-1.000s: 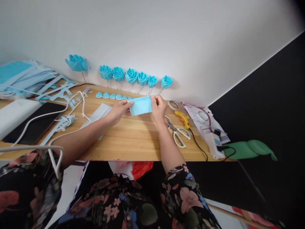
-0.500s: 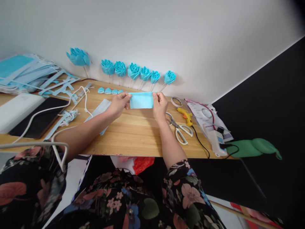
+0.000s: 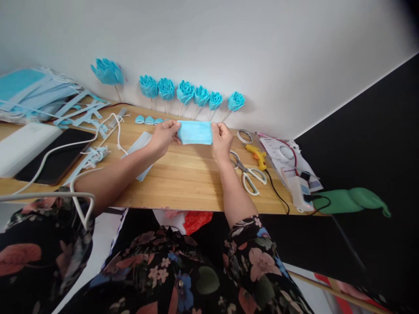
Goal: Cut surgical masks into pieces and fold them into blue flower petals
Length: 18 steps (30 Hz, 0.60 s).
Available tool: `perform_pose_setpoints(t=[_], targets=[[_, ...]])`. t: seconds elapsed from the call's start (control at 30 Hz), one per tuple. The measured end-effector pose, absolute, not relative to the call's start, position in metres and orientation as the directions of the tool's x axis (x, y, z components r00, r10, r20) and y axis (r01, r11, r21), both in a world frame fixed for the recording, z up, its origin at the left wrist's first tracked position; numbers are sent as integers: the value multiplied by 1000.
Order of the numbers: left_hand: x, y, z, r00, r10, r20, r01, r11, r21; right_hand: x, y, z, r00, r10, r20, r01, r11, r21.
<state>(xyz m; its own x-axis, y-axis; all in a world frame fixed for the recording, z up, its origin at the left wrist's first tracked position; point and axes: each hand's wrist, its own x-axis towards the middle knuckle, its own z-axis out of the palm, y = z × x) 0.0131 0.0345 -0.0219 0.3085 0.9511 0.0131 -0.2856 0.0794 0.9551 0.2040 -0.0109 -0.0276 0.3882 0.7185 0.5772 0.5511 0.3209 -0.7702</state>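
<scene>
A light blue piece of face mask fabric (image 3: 195, 132) is stretched flat between my two hands, above the wooden table. My left hand (image 3: 166, 136) pinches its left edge, and my right hand (image 3: 221, 138) pinches the right edge. Beyond it, several small folded blue petals (image 3: 149, 121) lie in a row, partly hidden by my left hand. Behind them, blue fabric roses (image 3: 185, 92) on thin sticks lean against the wall. A pale fabric strip (image 3: 139, 144) lies partly under my left forearm.
Scissors (image 3: 249, 175), a tape roll (image 3: 244, 136) and a yellow glue gun (image 3: 257, 156) lie to the right, near a white power strip (image 3: 300, 193). At left are a mask pile (image 3: 36, 93), a dark phone-like slab (image 3: 59, 152), a white box-shaped device (image 3: 26, 146) and a white cable (image 3: 49, 153).
The view has shifted slightly. The fabric is still held between both hands; its face now shows more fold lines and its lower edge bows a little.
</scene>
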Motion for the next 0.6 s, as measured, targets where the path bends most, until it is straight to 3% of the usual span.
perform_pose_setpoints(t=[0.37, 0.6], targets=[[13, 31, -18, 308, 951, -20, -314, 121, 942, 203, -9, -30, 395, 737, 548, 459, 359, -813], [13, 36, -27, 272, 962, -19, -225, 83, 971, 206, -3, -41, 408, 780, 474, 384, 324, -864]])
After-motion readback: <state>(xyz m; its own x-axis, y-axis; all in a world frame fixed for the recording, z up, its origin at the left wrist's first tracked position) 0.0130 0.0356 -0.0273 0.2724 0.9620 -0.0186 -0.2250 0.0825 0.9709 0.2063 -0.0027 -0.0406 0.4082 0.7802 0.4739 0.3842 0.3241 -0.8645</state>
